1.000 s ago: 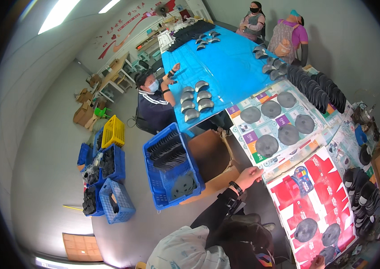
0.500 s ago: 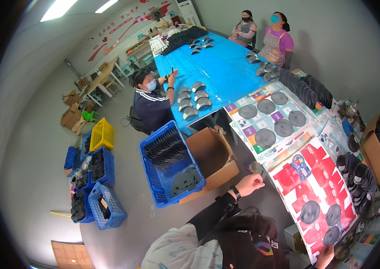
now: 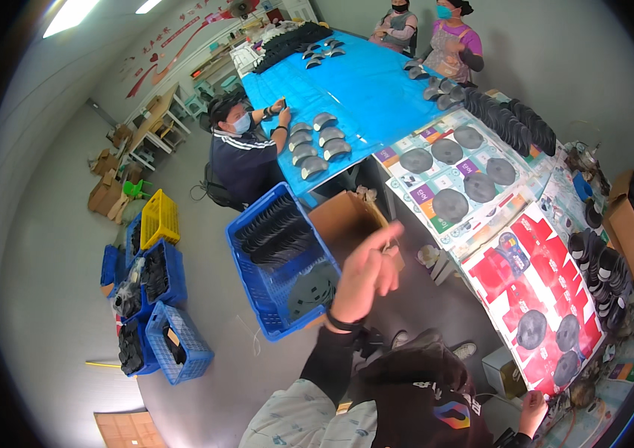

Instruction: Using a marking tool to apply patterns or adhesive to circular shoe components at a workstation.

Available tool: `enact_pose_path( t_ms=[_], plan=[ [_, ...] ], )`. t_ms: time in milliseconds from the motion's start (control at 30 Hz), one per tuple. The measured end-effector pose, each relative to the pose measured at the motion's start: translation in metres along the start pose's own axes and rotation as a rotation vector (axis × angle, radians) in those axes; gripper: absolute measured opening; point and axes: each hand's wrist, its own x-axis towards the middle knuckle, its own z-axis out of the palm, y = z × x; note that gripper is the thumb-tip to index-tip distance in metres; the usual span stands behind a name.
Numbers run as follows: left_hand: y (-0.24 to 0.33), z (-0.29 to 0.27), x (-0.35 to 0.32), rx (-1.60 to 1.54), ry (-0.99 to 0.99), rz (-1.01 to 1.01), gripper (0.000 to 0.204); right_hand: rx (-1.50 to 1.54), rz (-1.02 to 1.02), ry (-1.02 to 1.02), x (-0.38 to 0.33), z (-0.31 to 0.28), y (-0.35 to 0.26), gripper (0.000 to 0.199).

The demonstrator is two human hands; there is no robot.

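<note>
My left hand [image 3: 365, 282] is raised in front of the blue crate [image 3: 261, 312] and the brown cardboard box [image 3: 339, 218]. Its forefinger is stretched out, the other fingers partly bent, and nothing shows in it. At the near edge of the red-and-white printed board [image 3: 512, 293] is my right hand [image 3: 533, 413], fingers drawn together. Whether it pinches something small cannot be made out. Three dark grey round pieces lie on that board; the closest to my right hand is a grey disc [image 3: 566, 368], apart from the fingers.
More grey discs [image 3: 448, 151] lie on a printed sheet beyond. Curved grey pieces [image 3: 324, 138] stand on the blue-covered table [image 3: 362, 97], where a masked person [image 3: 246, 149] sits. Two people are at the far right. Stacked black pieces [image 3: 507, 123] line the right side; crates [image 3: 180, 347] stand left.
My left hand has swung up and left, nearer the view, its forefinger now stretched out. My right hand has drawn off the nearest disc. The view has shifted slightly.
</note>
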Motion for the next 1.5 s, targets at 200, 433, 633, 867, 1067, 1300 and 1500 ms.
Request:
enact_pose_path(
  t_ms=[200,433,633,867,1067,1300,1500],
  plan=[
    [0.008,0.067,-0.023,0.585,-0.825,-0.271,0.079,0.059,-0.117,-0.109,0.025,0.003,0.002,0.006],
    [-0.061,0.051,-0.011,0.779,0.151,-0.557,0.093,0.166,0.039,-0.162,0.039,-0.008,0.058,0.009],
    [-0.123,0.142,0.003,0.796,-0.147,-0.559,0.074,0.187,0.02,-0.153,0.061,0.006,0.094,0.009],
    [-0.202,0.263,0.044,0.752,-0.463,-0.421,0.029,0.275,0.166,-0.157,0.081,0.01,0.131,0.008],
    [-0.261,0.336,0.075,0.871,-0.561,-0.201,0.022,0.209,0.195,-0.067,0.088,0.011,0.164,0.007],
    [-0.341,0.36,0.082,1.006,-0.601,-0.333,0.026,0.341,0.286,-0.038,0.092,0.007,0.18,0.009],
    [-0.362,0.375,0.081,0.891,-0.602,-0.321,0.027,0.391,0.29,-0.036,0.1,-0.008,0.182,0.007]
  ],
)
